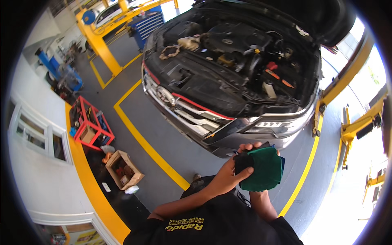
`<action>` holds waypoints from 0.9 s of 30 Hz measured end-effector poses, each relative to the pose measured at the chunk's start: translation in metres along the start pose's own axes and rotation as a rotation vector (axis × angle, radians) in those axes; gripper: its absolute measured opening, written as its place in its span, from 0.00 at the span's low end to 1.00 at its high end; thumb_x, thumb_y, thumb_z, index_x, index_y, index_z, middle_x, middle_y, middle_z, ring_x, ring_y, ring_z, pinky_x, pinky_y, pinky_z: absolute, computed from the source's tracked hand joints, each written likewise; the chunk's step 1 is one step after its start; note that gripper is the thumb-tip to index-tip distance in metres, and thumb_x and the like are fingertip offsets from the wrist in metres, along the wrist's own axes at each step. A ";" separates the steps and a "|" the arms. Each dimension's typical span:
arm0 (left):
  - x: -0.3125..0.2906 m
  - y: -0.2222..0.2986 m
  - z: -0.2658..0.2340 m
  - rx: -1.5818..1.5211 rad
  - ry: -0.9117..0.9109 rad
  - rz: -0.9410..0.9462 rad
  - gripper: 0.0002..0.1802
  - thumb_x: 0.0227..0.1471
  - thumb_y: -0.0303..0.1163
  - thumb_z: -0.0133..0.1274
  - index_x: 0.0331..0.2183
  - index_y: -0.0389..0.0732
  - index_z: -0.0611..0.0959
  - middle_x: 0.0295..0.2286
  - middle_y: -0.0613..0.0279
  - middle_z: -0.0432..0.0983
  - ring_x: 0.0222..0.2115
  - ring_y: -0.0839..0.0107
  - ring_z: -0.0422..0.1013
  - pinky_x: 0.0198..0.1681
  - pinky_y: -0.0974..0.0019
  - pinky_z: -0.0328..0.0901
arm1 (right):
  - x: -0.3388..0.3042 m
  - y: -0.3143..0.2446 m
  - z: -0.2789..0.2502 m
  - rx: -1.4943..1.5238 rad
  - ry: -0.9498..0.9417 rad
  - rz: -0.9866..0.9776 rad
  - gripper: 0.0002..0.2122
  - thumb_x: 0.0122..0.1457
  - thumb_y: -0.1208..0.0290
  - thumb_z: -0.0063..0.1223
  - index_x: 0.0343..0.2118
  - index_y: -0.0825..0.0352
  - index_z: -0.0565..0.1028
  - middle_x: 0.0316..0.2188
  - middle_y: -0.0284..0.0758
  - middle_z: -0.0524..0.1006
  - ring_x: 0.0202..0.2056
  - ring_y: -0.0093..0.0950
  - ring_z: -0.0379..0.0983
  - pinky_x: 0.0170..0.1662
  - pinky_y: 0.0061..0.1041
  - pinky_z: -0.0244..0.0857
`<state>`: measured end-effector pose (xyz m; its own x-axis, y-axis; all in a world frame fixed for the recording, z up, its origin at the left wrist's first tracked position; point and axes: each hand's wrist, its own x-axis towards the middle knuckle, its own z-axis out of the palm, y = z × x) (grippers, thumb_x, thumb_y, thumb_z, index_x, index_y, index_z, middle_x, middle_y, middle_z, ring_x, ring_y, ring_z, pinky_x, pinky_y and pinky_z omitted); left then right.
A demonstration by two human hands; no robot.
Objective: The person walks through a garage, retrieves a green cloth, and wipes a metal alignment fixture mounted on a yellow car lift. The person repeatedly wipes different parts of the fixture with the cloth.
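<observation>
In front of my chest, both hands hold a folded green cloth (pixel 265 169). My left hand (pixel 228 175) is closed at its left side, the thumb in front and the fingers over the top edge. Under that hand, against the green cloth, is a black piece (pixel 243 161), apparently also cloth. My right hand (pixel 260 197) supports the bundle from beneath and behind; most of its fingers are hidden by the cloth. A dark edge of something I cannot make out shows above the green fabric. Just beyond my hands stands a dark car (pixel 228 139) with its hood raised and engine bay exposed.
Left of the car are an open cardboard box (pixel 136 176) on the floor and a red tool cart (pixel 86 123). Yellow lift posts (pixel 98 45) stand on both sides. A blue tool cabinet (pixel 146 27) is behind. Yellow lines mark the grey floor.
</observation>
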<state>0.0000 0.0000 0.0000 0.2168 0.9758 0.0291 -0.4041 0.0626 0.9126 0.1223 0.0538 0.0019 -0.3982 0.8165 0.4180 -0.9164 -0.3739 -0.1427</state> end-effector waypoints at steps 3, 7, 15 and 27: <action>-0.019 0.056 -0.098 -0.004 0.163 0.030 0.21 0.64 0.34 0.63 0.54 0.36 0.79 0.46 0.65 0.79 0.49 0.78 0.73 0.56 0.70 0.67 | 0.055 0.100 -0.004 -0.170 0.066 0.055 0.37 0.71 0.37 0.36 0.60 0.73 0.72 0.60 0.50 0.73 0.68 0.43 0.61 0.72 0.44 0.53; -0.062 0.070 -0.190 -0.034 0.477 -0.008 0.19 0.65 0.38 0.61 0.51 0.36 0.81 0.40 0.67 0.80 0.42 0.82 0.74 0.48 0.73 0.70 | 0.081 0.173 0.003 -0.868 0.178 0.196 0.37 0.72 0.40 0.36 0.61 0.78 0.70 0.60 0.52 0.73 0.62 0.42 0.70 0.67 0.41 0.61; -0.107 0.117 -0.280 -0.587 0.640 0.271 0.22 0.70 0.42 0.54 0.56 0.36 0.79 0.46 0.61 0.82 0.46 0.73 0.79 0.52 0.67 0.74 | 0.146 0.253 -0.017 -1.284 -0.182 0.746 0.14 0.66 0.70 0.63 0.50 0.73 0.80 0.39 0.36 0.84 0.39 0.23 0.78 0.44 0.25 0.72; -0.023 0.132 -0.417 -0.756 0.609 0.182 0.25 0.70 0.44 0.53 0.59 0.38 0.76 0.51 0.61 0.80 0.50 0.73 0.78 0.56 0.64 0.73 | 0.286 0.324 -0.117 -1.249 0.044 0.546 0.17 0.67 0.61 0.64 0.43 0.75 0.82 0.30 0.26 0.79 0.33 0.16 0.69 0.38 0.20 0.64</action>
<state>-0.4285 0.0729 -0.0504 -0.3136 0.9118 -0.2651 -0.8935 -0.1888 0.4074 -0.2934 0.2179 -0.0295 -0.6972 0.7165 0.0223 -0.0589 -0.0262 -0.9979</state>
